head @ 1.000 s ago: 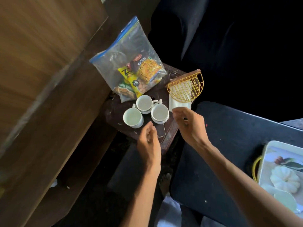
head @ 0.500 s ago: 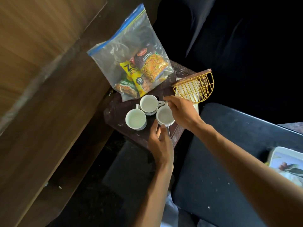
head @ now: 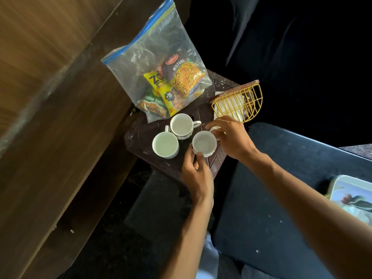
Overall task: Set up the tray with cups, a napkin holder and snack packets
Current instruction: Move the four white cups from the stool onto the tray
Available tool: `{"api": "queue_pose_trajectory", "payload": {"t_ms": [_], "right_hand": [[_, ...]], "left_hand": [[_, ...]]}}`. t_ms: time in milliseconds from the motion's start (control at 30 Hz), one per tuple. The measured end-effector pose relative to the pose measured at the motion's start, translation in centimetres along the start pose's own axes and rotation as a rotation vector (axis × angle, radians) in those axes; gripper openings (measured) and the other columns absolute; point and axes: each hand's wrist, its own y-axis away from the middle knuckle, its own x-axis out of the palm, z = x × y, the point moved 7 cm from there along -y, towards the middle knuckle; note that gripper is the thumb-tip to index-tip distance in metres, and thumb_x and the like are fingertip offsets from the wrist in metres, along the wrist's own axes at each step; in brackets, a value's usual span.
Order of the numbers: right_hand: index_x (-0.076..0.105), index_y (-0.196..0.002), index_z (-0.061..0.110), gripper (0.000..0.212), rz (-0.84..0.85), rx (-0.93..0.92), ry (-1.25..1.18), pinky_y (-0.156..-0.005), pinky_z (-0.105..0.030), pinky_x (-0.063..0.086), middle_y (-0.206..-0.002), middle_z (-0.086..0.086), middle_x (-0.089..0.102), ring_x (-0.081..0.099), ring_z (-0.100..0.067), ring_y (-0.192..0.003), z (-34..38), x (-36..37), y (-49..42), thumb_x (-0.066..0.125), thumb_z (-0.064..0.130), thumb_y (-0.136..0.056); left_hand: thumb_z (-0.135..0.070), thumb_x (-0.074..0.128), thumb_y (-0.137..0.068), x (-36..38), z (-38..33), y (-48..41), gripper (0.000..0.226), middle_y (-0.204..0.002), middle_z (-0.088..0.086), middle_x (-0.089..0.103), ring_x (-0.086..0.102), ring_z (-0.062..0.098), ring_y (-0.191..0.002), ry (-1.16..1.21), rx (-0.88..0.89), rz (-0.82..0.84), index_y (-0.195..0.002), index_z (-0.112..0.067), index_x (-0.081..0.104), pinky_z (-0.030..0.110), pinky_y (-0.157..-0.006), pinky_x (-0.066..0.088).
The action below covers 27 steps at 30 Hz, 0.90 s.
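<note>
You're gripping the nearest cup [head: 204,143] with both hands: left hand [head: 198,176] pinching its near side, right hand [head: 231,137] curling round the handle. Beyond that cup, two more cups [head: 165,144], napkin holder [head: 237,101] and snack packets [head: 175,83] are waiting on the worktop [head: 141,137]. The tray [head: 342,190], well right, is seemingly getting nothing yet.

cups [head: 165,144]: three white, upright, clustered | napkin holder [head: 237,102]: yellow wire, beside them | snack packets [head: 175,85]: inside clear bag [head: 149,47]
</note>
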Motion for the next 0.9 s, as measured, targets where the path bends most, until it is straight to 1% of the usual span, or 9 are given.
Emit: {"api": "queue_pose_trajectory", "payload": {"t_ms": [133, 267, 333, 400, 467, 567, 700, 833, 900], "right_hand": [[0.074, -0.106, 0.009, 0.022, -0.043, -0.029, -0.049, -0.083, -0.033, 0.057, -0.112, -0.012, 0.063, 0.062, -0.024, -0.098, 0.4, -0.6, 0.9, 0.062, -0.003, -0.092], [0.074, -0.104, 0.012, 0.022, -0.109, -0.039, -0.116, -0.081, -0.011, 0.049, -0.108, -0.005, 0.062, 0.059, -0.015, -0.096, -0.1, -2.0, 3.5, 0.062, -0.002, -0.092], [0.074, -0.103, 0.014, 0.022, -0.154, -0.03, -0.141, -0.084, -0.017, 0.051, -0.105, 0.0, 0.06, 0.06, -0.015, -0.099, -0.8, -3.2, 5.7, 0.063, -0.002, -0.09], [0.075, -0.102, 0.012, 0.022, -0.199, -0.008, -0.164, -0.085, -0.025, 0.053, -0.104, 0.0, 0.06, 0.061, -0.015, -0.099, -1.7, -4.2, 8.5, 0.064, -0.002, -0.089], [0.075, -0.101, 0.012, 0.018, -0.24, 0.021, -0.181, -0.084, -0.023, 0.052, -0.103, -0.003, 0.063, 0.06, -0.013, -0.098, -3.1, -5.3, 11.8, 0.065, 0.002, -0.089], [0.074, -0.101, 0.015, 0.014, -0.305, 0.095, -0.217, -0.083, -0.017, 0.048, -0.1, 0.004, 0.062, 0.056, -0.006, -0.098, -5.9, -6.7, 17.3, 0.064, 0.01, -0.092], [0.073, -0.1, 0.019, 0.011, -0.404, 0.201, -0.285, -0.08, -0.009, 0.042, -0.099, 0.027, 0.055, 0.056, 0.004, -0.095, -10.1, -9.3, 24.6, 0.065, 0.015, -0.093], [0.071, -0.096, 0.022, 0.014, -0.496, 0.307, -0.399, -0.074, -0.017, 0.05, -0.098, 0.016, 0.067, 0.064, -0.005, -0.093, -14.9, -12.6, 31.7, 0.066, 0.009, -0.092], [0.07, -0.096, 0.022, 0.015, -0.544, 0.365, -0.452, -0.072, -0.012, 0.05, -0.098, 0.015, 0.068, 0.066, 0.001, -0.093, -17.4, -14.3, 35.1, 0.067, 0.008, -0.092]], "left_hand": [[-0.014, 0.056, -0.102, -0.3, 0.1, -0.2, 0.031, -0.122, 0.0, 0.072, 0.07, 0.015, -0.108, 0.0, -0.003, -0.013, -0.132, -0.017, 0.065, 0.045, -0.1, 0.057], [-0.015, 0.058, -0.101, -0.9, -0.4, 0.9, 0.029, -0.12, 0.002, 0.073, 0.071, 0.017, -0.109, -0.013, 0.044, 0.041, -0.129, -0.017, 0.068, 0.046, -0.098, 0.058], [-0.016, 0.06, -0.101, -1.0, -0.7, 2.1, 0.027, -0.12, 0.0, 0.074, 0.07, 0.019, -0.113, -0.037, 0.082, 0.089, -0.124, -0.023, 0.071, 0.045, -0.099, 0.057], [-0.022, 0.062, -0.098, -1.1, -1.1, 3.8, 0.026, -0.111, -0.016, 0.076, 0.071, 0.007, -0.108, -0.091, 0.135, 0.135, -0.111, -0.041, 0.074, 0.032, -0.092, 0.059], [-0.029, 0.063, -0.094, -0.7, -0.9, 5.9, 0.022, -0.102, -0.027, 0.075, 0.071, -0.001, -0.102, -0.152, 0.169, 0.202, -0.106, -0.043, 0.075, 0.024, -0.087, 0.06], [-0.025, 0.063, -0.096, 0.8, 0.8, 9.4, 0.027, -0.113, -0.008, 0.077, 0.073, 0.012, -0.107, -0.177, 0.142, 0.32, -0.121, -0.021, 0.073, 0.041, -0.092, 0.06], [-0.027, 0.061, -0.098, 4.0, 2.6, 15.0, 0.028, -0.117, -0.013, 0.076, 0.072, 0.005, -0.108, -0.249, 0.15, 0.462, -0.124, -0.026, 0.072, 0.039, -0.093, 0.061], [-0.03, 0.06, -0.094, 8.6, 4.2, 21.2, 0.03, -0.116, -0.012, 0.076, 0.071, 0.009, -0.111, -0.289, 0.166, 0.607, -0.122, -0.027, 0.072, 0.045, -0.094, 0.059], [-0.027, 0.06, -0.095, 11.4, 5.3, 24.3, 0.028, -0.115, -0.01, 0.077, 0.072, 0.011, -0.11, -0.308, 0.182, 0.665, -0.121, -0.025, 0.072, 0.045, -0.094, 0.059]]}}
